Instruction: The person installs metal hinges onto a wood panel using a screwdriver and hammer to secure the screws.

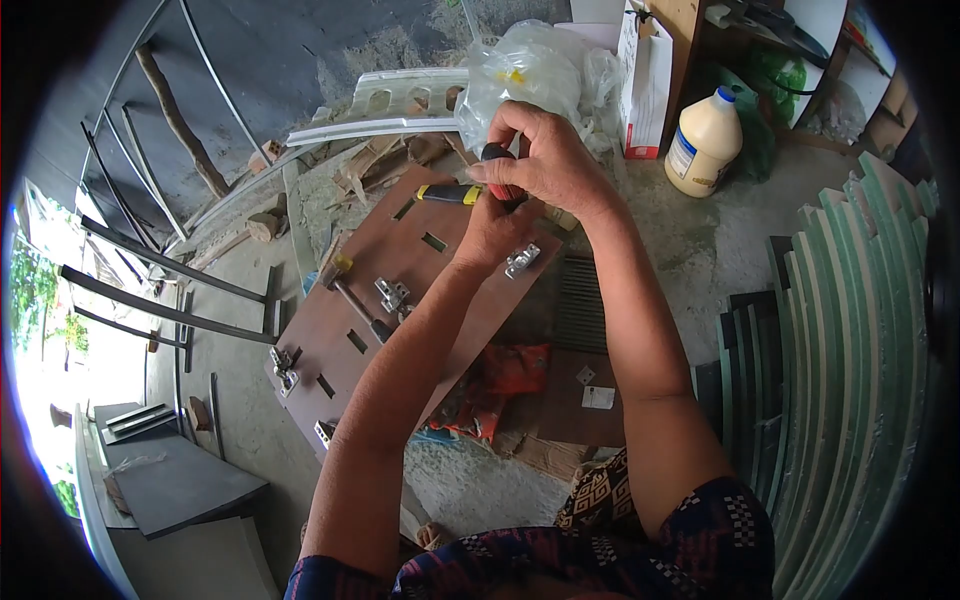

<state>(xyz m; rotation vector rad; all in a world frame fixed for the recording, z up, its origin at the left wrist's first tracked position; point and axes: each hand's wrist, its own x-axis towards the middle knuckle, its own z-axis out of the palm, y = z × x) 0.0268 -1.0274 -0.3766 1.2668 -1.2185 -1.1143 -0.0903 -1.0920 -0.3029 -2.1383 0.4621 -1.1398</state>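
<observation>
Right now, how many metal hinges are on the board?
4: one hinge by the left hand, one beside the hammer, one at left edge, one nearest. It may hide more.

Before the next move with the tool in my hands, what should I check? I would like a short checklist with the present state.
1. Right hand closed on the red-handled tool: ok.
2. Left hand grip below it: cannot tell, fingers hidden.
3. Tool tip seated: cannot tell, the hands cover it.
4. Hammer away from the hands: ok, it lies on the brown board.
5. Hinge beside the left wrist: ok, it lies free on the board.
</observation>
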